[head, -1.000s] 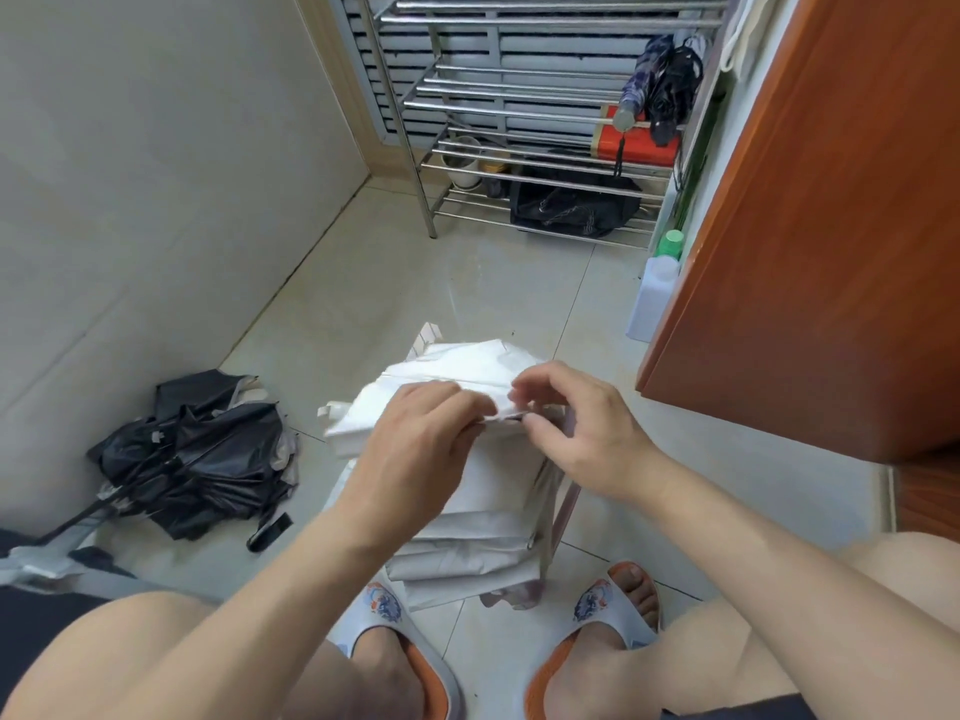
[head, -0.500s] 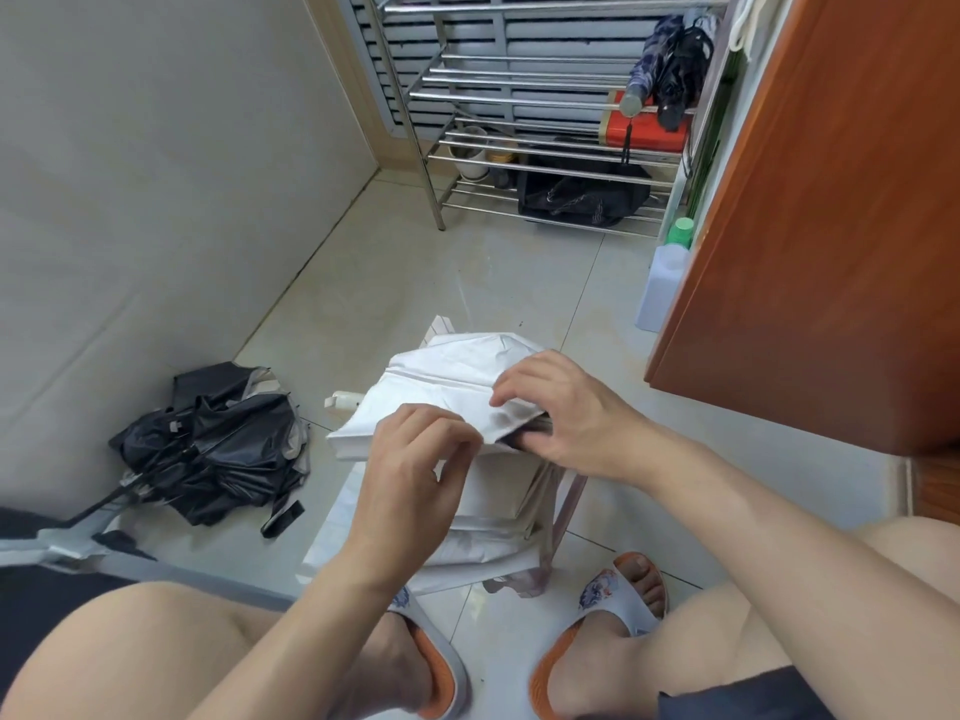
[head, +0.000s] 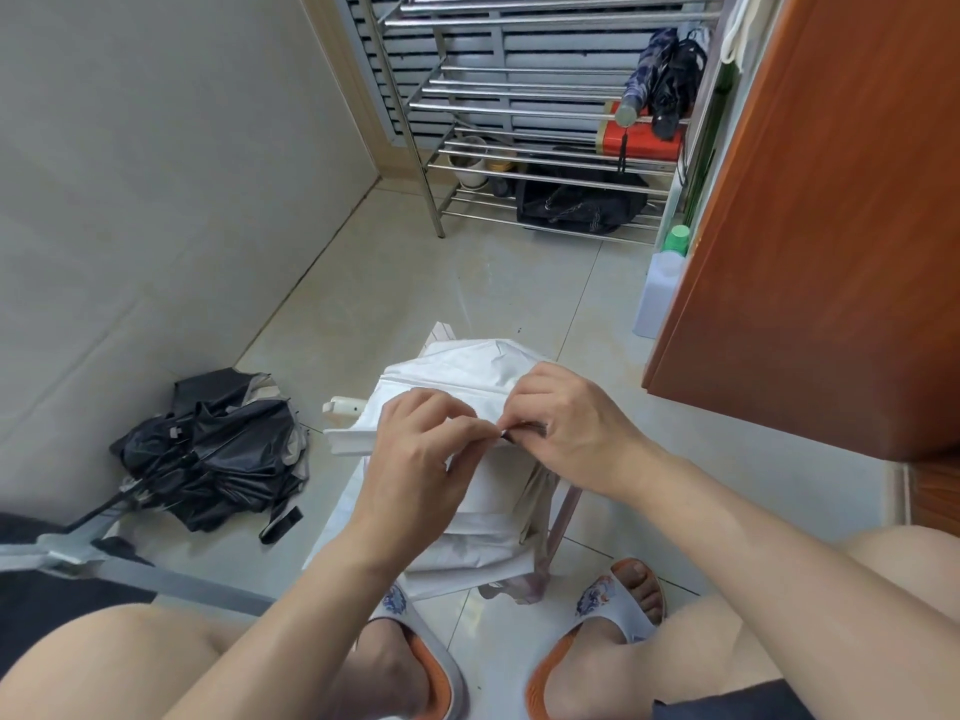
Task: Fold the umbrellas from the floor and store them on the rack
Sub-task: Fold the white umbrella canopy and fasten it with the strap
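Note:
A white umbrella (head: 457, 371) is held above the floor in front of my knees, its canopy partly gathered and its pale handle sticking out to the left. My left hand (head: 421, 459) grips the bundled canopy, thumb and fingers pinching a fold. My right hand (head: 571, 428) pinches the same fold from the right, fingertips almost meeting the left's. A crumpled black umbrella (head: 218, 454) lies on the tiles to the left. The steel rack (head: 498, 106) stands at the far wall, with two folded dark umbrellas (head: 660, 80) on its right end.
A brown wooden cabinet (head: 831, 226) fills the right side. A white bottle with a green cap (head: 660, 283) stands by it. The rack holds a red box (head: 644, 137), a black bag (head: 576, 205) and small pots. A grey metal bar (head: 130, 569) crosses the lower left. My slippered feet are below.
The umbrella's handle end has swung into sight at the left. Both hands have closed in on one fold of the white canopy, fingertips now nearly touching.

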